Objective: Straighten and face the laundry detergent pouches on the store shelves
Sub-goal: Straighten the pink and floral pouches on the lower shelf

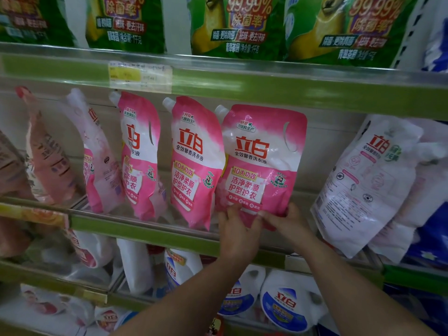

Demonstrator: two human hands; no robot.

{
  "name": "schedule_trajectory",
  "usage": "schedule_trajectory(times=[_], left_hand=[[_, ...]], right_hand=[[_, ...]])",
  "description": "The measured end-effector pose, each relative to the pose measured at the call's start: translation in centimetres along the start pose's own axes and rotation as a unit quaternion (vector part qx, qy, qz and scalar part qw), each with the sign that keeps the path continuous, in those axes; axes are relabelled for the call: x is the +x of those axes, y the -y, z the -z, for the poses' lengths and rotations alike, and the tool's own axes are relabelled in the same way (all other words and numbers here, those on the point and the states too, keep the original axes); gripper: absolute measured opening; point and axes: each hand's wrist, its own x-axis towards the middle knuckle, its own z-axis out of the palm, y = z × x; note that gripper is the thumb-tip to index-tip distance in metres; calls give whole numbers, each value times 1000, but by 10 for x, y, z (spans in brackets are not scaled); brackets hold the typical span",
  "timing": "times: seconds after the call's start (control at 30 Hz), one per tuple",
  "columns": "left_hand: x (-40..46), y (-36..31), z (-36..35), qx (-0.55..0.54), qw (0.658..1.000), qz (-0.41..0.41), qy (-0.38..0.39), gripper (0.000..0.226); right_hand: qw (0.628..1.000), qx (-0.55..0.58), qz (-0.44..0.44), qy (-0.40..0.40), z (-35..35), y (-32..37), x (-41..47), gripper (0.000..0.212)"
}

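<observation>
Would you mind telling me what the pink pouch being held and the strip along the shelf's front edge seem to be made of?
The pink pouch looks like soft, glossy plastic film: it shows bright glare patches and creases where the left hand and right hand grip its bottom edge. The shelf edge strip appears to be clear, shiny plastic over green, though that is less certain.

Green-edged store shelves (242,90) under dim light.

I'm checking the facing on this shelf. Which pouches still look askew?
Left of the pink pouch that both hands hold, a pale pink pouch leans hard and shows its side. At right, a white pouch tilts left, back panel outward.
</observation>
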Motion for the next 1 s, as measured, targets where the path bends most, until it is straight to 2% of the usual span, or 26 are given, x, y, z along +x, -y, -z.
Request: schedule_trajectory(times=[0.2, 0.3, 0.4, 0.5, 0.6, 0.73, 0.9, 1.0], left_hand=[[-3, 0, -7, -9, 999, -32, 35, 19], [-7, -2, -14, -8, 997, -55, 59, 1], [-12, -5, -23, -8, 993, -74, 88, 10], [-16, -11, -35, -11, 989, -90, 115, 4], [-18, -18, -48, -18, 985, -108, 133, 13], [-16, -29, -67, 4, 980, -124, 153, 33], [-13, -43, -91, 47, 976, -151, 151, 56], [-13, -53, -103, 34, 970, -165, 173, 74]], right_hand=[[999, 30, 18, -20, 5, -4, -4, 54], [996, 53, 54, -45, 9, -3, -9, 38], [990, 41, 88, -106, 16, 0, -16, 21], [973, -12, 137, -186, 25, 7, -24, 9], [948, -47, 184, -257, 37, 14, -33, 16], [922, -87, 204, -317, 58, 19, -46, 24], [904, -103, 211, -358, 83, 17, -61, 30], [900, -102, 201, -372, 94, 12, -65, 30]])
